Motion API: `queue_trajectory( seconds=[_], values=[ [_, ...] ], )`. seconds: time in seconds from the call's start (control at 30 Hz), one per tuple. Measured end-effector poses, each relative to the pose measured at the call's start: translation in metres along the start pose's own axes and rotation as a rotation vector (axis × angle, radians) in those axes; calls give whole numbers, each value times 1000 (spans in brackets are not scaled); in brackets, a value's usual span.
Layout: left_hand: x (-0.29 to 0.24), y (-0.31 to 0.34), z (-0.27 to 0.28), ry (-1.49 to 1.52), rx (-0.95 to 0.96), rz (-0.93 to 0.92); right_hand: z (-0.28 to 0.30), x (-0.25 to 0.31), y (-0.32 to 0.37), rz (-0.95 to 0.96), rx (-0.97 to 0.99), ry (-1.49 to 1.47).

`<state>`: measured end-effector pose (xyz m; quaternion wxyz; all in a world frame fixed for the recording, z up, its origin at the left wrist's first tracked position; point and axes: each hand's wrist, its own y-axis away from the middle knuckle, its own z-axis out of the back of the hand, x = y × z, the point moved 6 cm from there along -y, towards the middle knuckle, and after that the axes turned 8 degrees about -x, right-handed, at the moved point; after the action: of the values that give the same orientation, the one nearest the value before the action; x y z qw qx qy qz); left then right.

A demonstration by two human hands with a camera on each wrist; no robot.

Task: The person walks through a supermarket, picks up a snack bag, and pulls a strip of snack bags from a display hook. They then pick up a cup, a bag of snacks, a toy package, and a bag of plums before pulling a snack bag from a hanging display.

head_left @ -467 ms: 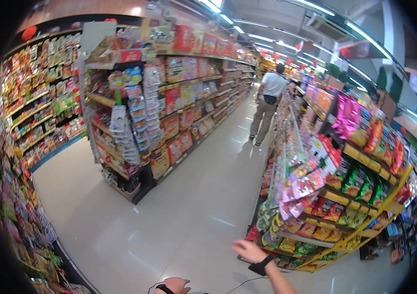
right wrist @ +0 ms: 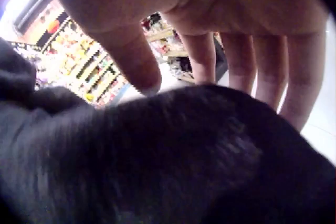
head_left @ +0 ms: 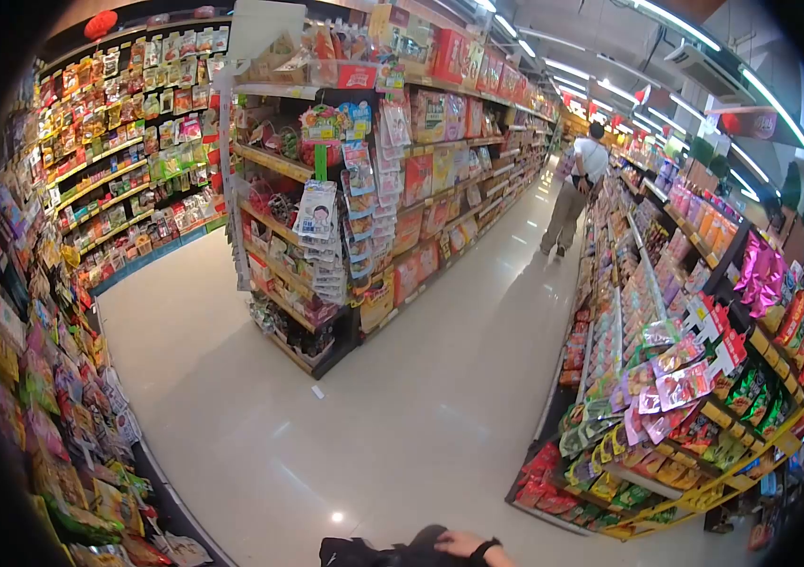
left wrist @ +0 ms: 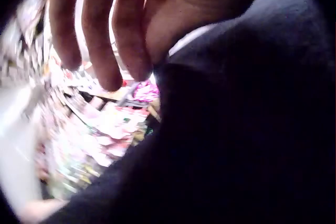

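At the bottom of the head view, my right hand (head_left: 459,542), with a black band (head_left: 486,546) at its wrist, lies over dark cloth (head_left: 411,548). In the right wrist view its fingers (right wrist: 239,58) reach down loosely spread, tips at the dark cloth (right wrist: 173,150), and no item shows in it. My left hand (left wrist: 157,8) appears only in the left wrist view. Its fingers (left wrist: 100,40) hang loosely bent beside the dark clothing (left wrist: 236,129), with nothing between them.
A shelf end (head_left: 279,227) full of packets stands ahead left. Snack racks (head_left: 648,416) line the right, and packed shelves (head_left: 52,416) run close along the left. A person (head_left: 577,184) walks in the far aisle. A small white scrap (head_left: 318,391) lies on the floor (head_left: 402,425).
The head view has swung left, so the shelves sit farther right. My right hand has come down and inward onto the dark cloth. My left hand has left the head view.
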<state>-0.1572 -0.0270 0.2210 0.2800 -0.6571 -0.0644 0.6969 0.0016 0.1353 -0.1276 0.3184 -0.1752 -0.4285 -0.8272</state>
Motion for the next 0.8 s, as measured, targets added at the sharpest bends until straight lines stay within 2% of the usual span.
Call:
queue_trajectory(
  seconds=[0.03,0.1,0.17,0.2,0.3,0.37,0.43,0.47,0.5,0.57,0.67,0.7,0.73,0.8],
  values=[
    [-9,2,15,-352,-263,-176,13,18,-8,-7,-4,-60],
    [7,7,53,-600,-407,18,29,40,-26,-22,-58,-58],
    [5,12,95,-822,-663,19,25,54,-50,-40,-6,-26],
    [5,13,109,-828,-678,-3,21,63,-64,-44,23,-8],
    [21,9,129,-699,-660,57,0,92,-97,119,137,60],
    [45,13,140,-503,-593,120,-12,96,-124,199,228,103],
    [74,22,149,-304,-476,217,-5,101,-144,103,268,86],
    [82,23,155,-259,-471,213,-1,97,-163,204,178,119],
    [89,24,164,-260,-479,285,8,94,-181,271,91,14],
    [96,16,184,-263,-494,421,47,104,-198,83,94,-200],
    [97,-7,223,-378,-529,543,76,78,-245,-99,47,-433],
    [100,-13,237,-429,-536,571,84,70,-259,-130,39,-491],
    [104,-22,251,-487,-536,520,92,62,-271,-184,17,-566],
    [134,-29,280,-651,-465,558,106,44,-290,-301,-27,-708]
  ],
)
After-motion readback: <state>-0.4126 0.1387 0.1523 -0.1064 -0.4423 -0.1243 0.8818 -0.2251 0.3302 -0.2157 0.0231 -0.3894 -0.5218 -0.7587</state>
